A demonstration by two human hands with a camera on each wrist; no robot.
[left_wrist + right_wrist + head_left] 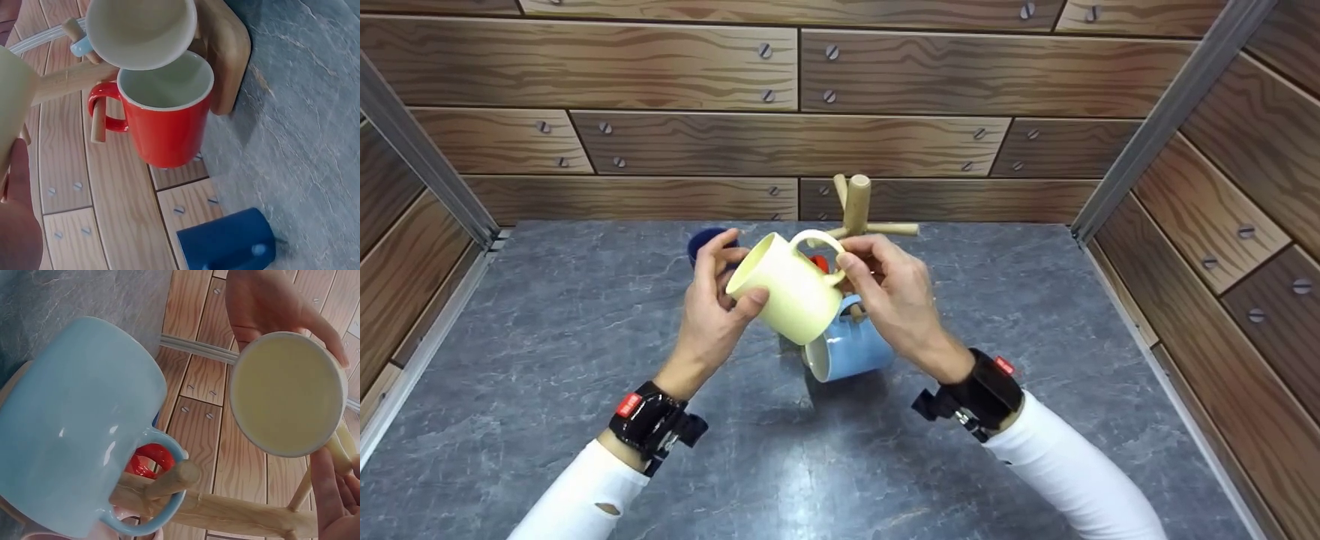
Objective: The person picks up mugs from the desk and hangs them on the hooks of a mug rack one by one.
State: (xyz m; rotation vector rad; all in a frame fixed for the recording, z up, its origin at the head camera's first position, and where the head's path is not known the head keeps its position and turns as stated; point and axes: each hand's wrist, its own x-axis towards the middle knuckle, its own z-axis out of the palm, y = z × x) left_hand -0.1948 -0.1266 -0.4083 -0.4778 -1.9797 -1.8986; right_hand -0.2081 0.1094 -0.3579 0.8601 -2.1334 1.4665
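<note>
A pale yellow mug [795, 296] is held tilted above the table by both hands. My left hand [712, 315] grips its body near the rim, thumb on the near side. The fingers of my right hand [896, 292] pinch the mug's handle. Below and behind it, a light blue mug [84, 422] hangs by its handle on a peg of a wooden mug stand [858, 206]. On another peg hangs a red mug [169, 124], mostly hidden in the head view. The right wrist view shows the yellow mug's base.
A dark blue mug [230, 242] lies on its side on the grey marbled tabletop [570, 337], left of the stand. Bare pegs stick out near the stand's top. Wood-patterned walls [675, 67] with metal corner rails enclose the back and sides.
</note>
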